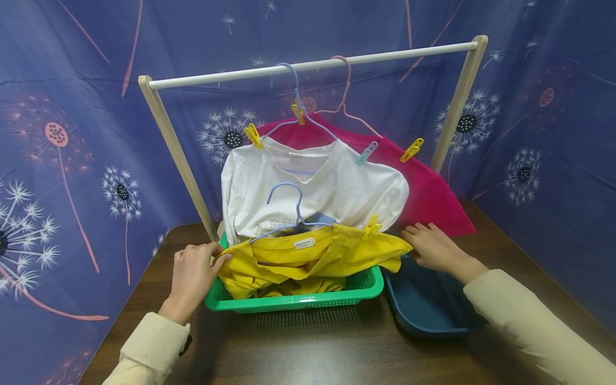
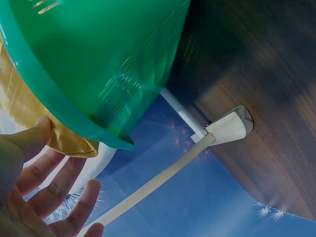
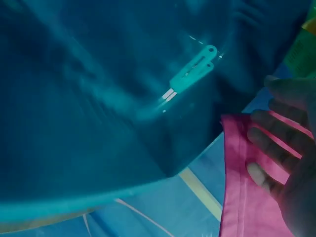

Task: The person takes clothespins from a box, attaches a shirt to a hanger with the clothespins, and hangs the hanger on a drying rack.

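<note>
A yellow shirt [image 1: 308, 256] lies over the green basket [image 1: 293, 305], with a blue hanger [image 1: 299, 203] in its neck and a yellow clothespin [image 1: 371, 227] on one shoulder. My left hand [image 1: 192, 270] pinches the shirt's left edge between thumb and index finger, the other fingers spread in the left wrist view. Beside the opposite sleeve, my right hand [image 1: 435, 248] has its fingers loosely extended, with no cloth between them in the right wrist view. Behind them hang a white shirt [image 1: 317, 182] and a pink garment [image 1: 428, 187].
A wooden rack with a white rod [image 1: 212, 77] carries both hanging garments, pinned with clothespins. Right of the basket sits a dark blue tray [image 1: 428, 305]; a teal clothespin [image 3: 192, 71] lies inside. A patterned blue curtain [image 1: 62, 214] surrounds the wooden table [image 1: 289, 353].
</note>
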Demonstrator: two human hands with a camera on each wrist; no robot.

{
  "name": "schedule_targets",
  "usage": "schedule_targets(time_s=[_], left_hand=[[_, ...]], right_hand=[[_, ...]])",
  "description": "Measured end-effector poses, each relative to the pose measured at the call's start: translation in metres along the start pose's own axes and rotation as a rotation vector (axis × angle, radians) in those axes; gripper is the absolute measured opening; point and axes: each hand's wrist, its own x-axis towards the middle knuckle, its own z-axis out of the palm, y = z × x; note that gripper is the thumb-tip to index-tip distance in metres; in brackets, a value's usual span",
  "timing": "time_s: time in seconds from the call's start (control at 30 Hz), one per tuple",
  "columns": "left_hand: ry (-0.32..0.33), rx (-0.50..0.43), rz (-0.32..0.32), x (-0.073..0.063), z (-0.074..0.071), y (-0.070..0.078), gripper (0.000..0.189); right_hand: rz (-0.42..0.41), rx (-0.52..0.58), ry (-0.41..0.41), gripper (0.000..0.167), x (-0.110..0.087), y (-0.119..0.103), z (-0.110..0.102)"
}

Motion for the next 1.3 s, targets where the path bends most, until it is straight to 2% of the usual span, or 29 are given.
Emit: schedule_targets(time_s=[0.43, 0.7, 1.03, 1.17, 1.3], left_hand=[[-0.008, 0.008, -0.008, 0.000, 0.000, -0.001, 0.017], [-0.015, 0.004, -0.017, -0.001, 0.000, -0.001, 0.018], [-0.028, 0.003, -0.026, -0.002, 0.001, -0.002, 0.019], [-0.033, 0.005, -0.030, -0.001, 0.001, -0.002, 0.019], [-0.030, 0.007, -0.026, -0.001, 0.002, -0.002, 0.019]], right_hand=[[0.062, 0.073, -0.093, 0.048, 0.003, 0.000, 0.018], [0.082, 0.117, -0.071, 0.034, 0.005, -0.001, 0.030], [0.178, 0.140, -0.143, 0.038, 0.006, -0.001, 0.042], [0.190, 0.149, -0.134, 0.040, 0.005, -0.001, 0.046], [0.176, 0.131, -0.115, 0.033, 0.004, -0.004, 0.047]])
